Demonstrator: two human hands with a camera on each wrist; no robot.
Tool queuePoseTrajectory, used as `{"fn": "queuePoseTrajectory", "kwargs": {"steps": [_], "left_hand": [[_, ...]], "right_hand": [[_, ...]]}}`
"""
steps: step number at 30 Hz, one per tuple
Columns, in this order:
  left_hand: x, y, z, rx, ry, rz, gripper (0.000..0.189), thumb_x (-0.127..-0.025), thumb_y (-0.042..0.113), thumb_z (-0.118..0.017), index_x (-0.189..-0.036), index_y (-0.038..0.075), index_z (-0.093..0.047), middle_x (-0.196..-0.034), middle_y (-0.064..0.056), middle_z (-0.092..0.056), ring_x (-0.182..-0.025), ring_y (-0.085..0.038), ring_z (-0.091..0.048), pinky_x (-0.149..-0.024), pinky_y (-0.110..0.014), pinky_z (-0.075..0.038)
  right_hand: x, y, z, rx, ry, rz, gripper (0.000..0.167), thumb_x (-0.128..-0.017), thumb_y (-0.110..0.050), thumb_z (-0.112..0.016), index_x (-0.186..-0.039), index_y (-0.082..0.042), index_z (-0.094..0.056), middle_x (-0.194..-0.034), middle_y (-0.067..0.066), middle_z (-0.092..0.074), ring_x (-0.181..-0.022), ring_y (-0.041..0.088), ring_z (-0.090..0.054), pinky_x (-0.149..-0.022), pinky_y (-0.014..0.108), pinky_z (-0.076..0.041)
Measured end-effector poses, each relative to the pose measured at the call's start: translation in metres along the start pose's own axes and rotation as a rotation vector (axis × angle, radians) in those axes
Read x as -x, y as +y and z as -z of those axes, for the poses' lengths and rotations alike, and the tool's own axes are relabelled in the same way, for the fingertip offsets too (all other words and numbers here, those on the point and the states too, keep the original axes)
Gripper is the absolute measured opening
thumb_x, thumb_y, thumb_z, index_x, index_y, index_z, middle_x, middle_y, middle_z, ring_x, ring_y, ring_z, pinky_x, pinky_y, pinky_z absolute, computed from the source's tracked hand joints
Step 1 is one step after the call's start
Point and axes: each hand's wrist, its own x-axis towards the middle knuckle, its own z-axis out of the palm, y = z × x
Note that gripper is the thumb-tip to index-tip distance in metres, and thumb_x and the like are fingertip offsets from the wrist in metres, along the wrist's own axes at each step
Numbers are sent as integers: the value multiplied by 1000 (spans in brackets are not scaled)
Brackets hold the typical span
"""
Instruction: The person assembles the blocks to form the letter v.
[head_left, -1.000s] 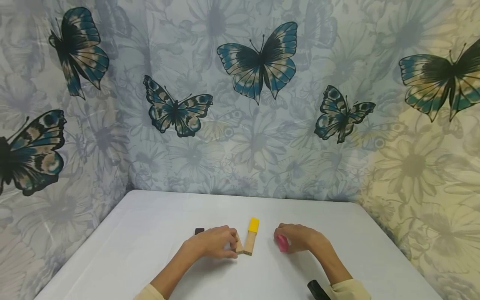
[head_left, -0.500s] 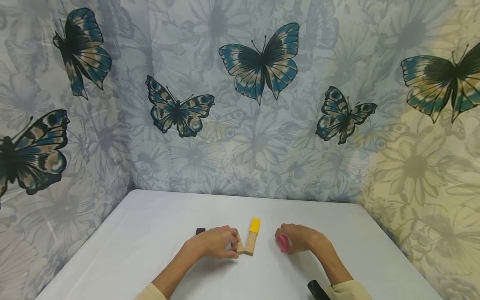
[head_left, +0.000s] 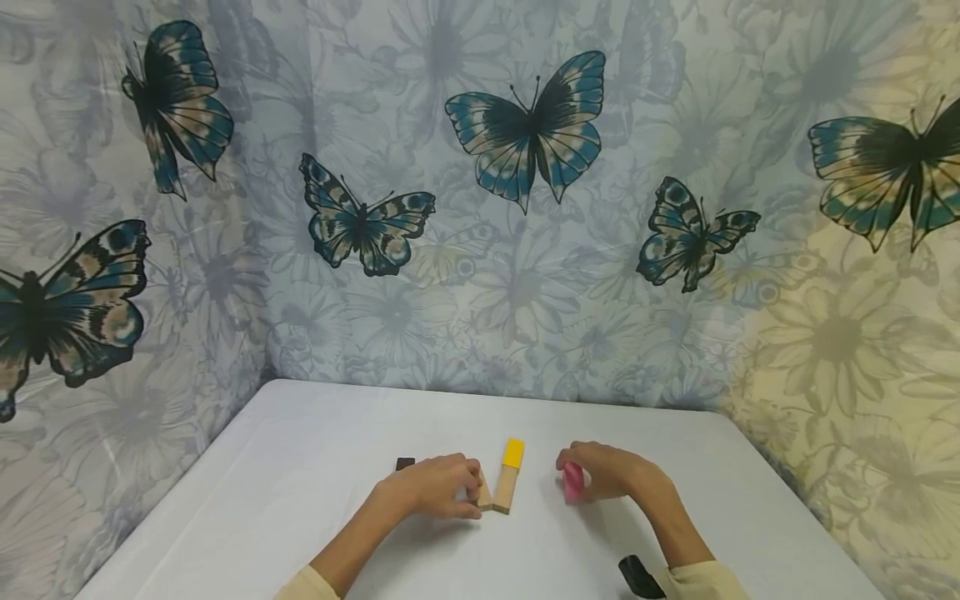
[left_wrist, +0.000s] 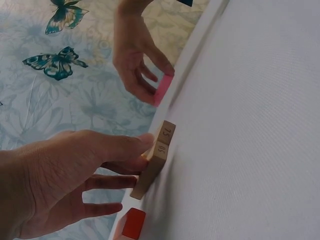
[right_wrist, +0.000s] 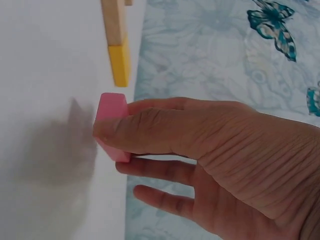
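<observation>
My left hand has its thumb and index finger at a plain wooden block marked with a number, pinching it, while the other fingers spread loosely behind. Against that block, meeting it at the near end in a narrow V, lies a second wooden block. A yellow block continues the second one at its far end. To the right, my right hand holds a pink block between thumb and fingers, close over the table. Its ring and little fingers extend free in the right wrist view.
A red block sits just beyond the left fingers in the left wrist view. Past the left hand is a small black block. A black object is at the right sleeve. Butterfly-patterned walls border the white table.
The right hand has shifted slightly, and the pink block in it now looks more upright. The left hand keeps its place at the wooden block. The head view has drifted a little.
</observation>
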Motion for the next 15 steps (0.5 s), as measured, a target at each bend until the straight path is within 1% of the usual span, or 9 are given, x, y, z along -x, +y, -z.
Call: {"fn": "queuePoseTrajectory", "kwargs": {"steps": [3,5,8,11,15], "left_hand": [[1,0,1,1,-3,4,16,-93,36,-79,-90,21,-77,-110,14,-68,-105,-2,-59,-90,-20,-54],[1,0,3,1,-6,6,16,-93,36,-79,-91,21,-78,-111,14,-68,-104,-2,-59,-90,-20,-54],[2,0,5,4,-6,3,16,-93,36,-79,-92,20,-79,-111,13,-68,-104,-3,-60,-91,-20,-54],[1,1,6,10,-7,-10,16,-93,35,-79,-92,19,-79,-112,12,-69,-104,-4,-60,-91,-20,-54],[-1,3,7,15,-21,-23,16,-93,33,-79,-93,18,-80,-110,11,-69,-104,-3,-61,-92,-19,-54]], "right_hand": [[-2,-4,5,-26,0,-11,36,-84,-7,-85,-116,-10,-70,-94,-4,-60,-90,19,-58,-86,35,-57],[-5,-7,8,-52,-5,-44,37,-85,-6,-84,-119,-9,-69,-97,-3,-61,-93,20,-58,-90,40,-59],[-10,-11,11,-79,-6,-91,38,-85,-5,-83,-121,-9,-69,-100,-3,-63,-96,21,-59,-92,45,-60],[-16,-13,16,-91,2,-111,37,-86,-5,-82,-120,-9,-69,-100,-2,-64,-97,22,-59,-90,44,-60],[-23,-14,21,-100,22,-104,35,-87,-8,-83,-118,-11,-69,-102,-1,-66,-99,23,-60,-88,39,-60]]}}
